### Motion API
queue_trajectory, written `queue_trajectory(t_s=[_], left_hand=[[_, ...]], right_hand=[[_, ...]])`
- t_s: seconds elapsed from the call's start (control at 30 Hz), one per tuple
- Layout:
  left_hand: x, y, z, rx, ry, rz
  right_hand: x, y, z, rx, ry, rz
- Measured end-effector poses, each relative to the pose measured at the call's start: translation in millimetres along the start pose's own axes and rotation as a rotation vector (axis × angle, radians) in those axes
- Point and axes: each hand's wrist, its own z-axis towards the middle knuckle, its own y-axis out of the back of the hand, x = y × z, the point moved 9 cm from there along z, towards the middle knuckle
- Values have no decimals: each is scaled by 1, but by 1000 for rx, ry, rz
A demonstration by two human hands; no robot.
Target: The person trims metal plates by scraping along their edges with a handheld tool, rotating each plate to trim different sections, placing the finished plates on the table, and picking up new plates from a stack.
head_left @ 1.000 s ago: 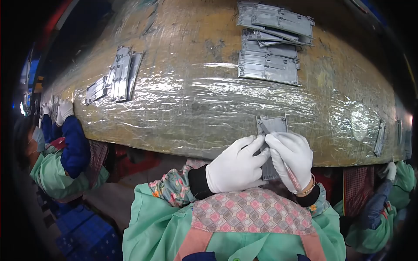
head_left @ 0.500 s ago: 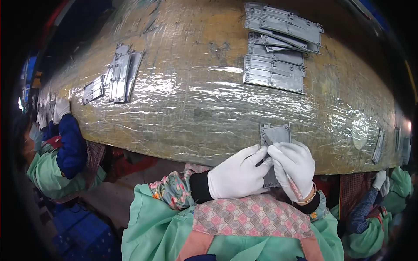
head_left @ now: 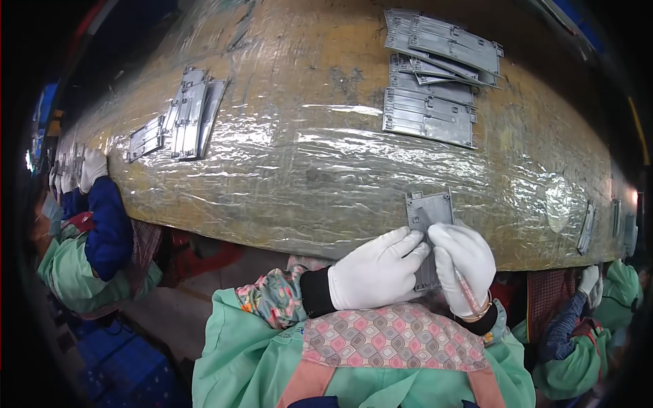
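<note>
A grey metal plate (head_left: pixel 428 202) with small raised details lies near the table edge in front of me. My left hand (head_left: pixel 375 272), in a white glove, holds the plate along its left side, its fingertips on the plate's face. Closed around a slim tool with a reddish patterned handle (head_left: pixel 465 291), my gloved right hand (head_left: pixel 466 265) is over the plate's right side. A narrow grey blade-like end of the tool shows above the fingers, against the plate. The hands hide much of the plate's middle.
Stacked grey plates (head_left: pixel 430 115) lie at the back right of the film-covered table (head_left: pixel 292 183), and several more plates (head_left: pixel 189 119) lie to the left. Another plate (head_left: pixel 586 228) is at the far right. Gloved co-workers sit at the left (head_left: pixel 109 224) and right (head_left: pixel 568 353).
My right hand and the tool have shifted slightly to the right and down over the plate. More of the plate's middle shows between the hands. The left hand has barely moved.
</note>
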Motion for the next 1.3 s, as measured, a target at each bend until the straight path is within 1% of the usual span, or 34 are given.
queue_trajectory(t_s=[0.17, 0.23, 0.27, 0.33, 0.4, 0.47, 0.53, 0.57, 0.63, 0.67, 0.7, 0.77, 0.8, 0.83, 0.9, 0.93, 1.0, 1.03, 1.07, 1.13, 1.2, 1.27, 1.3], left_hand=[[2, -2, 1, 28, -5, 2], [1, -3, 0, 47, -7, 19], [1, -3, 1, 46, -7, 19], [2, -3, 1, 17, 20, -4], [2, -3, 0, 21, 13, 4], [0, -3, 1, 32, -16, 23], [2, -1, 1, 10, 10, 1], [1, 0, 3, 6, 5, 36], [0, -4, 6, 110, -7, 14], [-1, -5, 4, 101, -44, -31], [-1, -7, 4, 100, -45, -31], [-2, -4, 3, 58, -57, -16], [-3, -4, 4, 53, -65, -3], [-1, -4, 3, 54, -61, -2], [-2, -4, 3, 68, -79, -13], [-1, -4, 3, 69, -77, -15], [-1, -5, 1, 99, -83, -49], [-1, -6, 1, 114, -88, -66], [0, -7, 0, 114, -85, -105], [-2, -11, 0, 121, -106, -71], [-1, -9, 0, 116, -104, -129], [-2, -12, -1, 158, -129, -61], [-3, -12, -2, 126, -130, -68]], right_hand=[[-3, -6, 3, 71, 8, -28], [-1, -8, 4, 84, 72, -87], [-2, -8, 6, 85, 73, -87], [2, -9, 8, 86, 128, -138], [1, -9, 7, 76, 130, -137], [-2, -5, 9, 58, 90, -108], [-8, 4, 9, -15, 40, -108], [-9, 10, 14, -52, 20, -41], [-17, 15, 20, -114, -1, 72], [-22, 15, 21, -153, -12, 141], [-32, 9, 19, -160, -61, 203], [-53, -5, 13, -163, -376, 523], [-55, -9, 18, -107, -418, 488], [-59, -15, 22, -106, -492, 516], [-69, -24, 25, -66, -673, 542], [-68, -26, 27, -89, -717, 580], [-69, -26, 33, -43, -770, 573], [-70, -29, 34, -43, -873, 648], [-71, -29, 35, -43, -873, 647], [-75, -33, 34, -45, -941, 723], [-76, -35, 34, -41, -959, 755], [-75, -36, 35, -39, -982, 766], [-76, -37, 35, -39, -982, 765]])
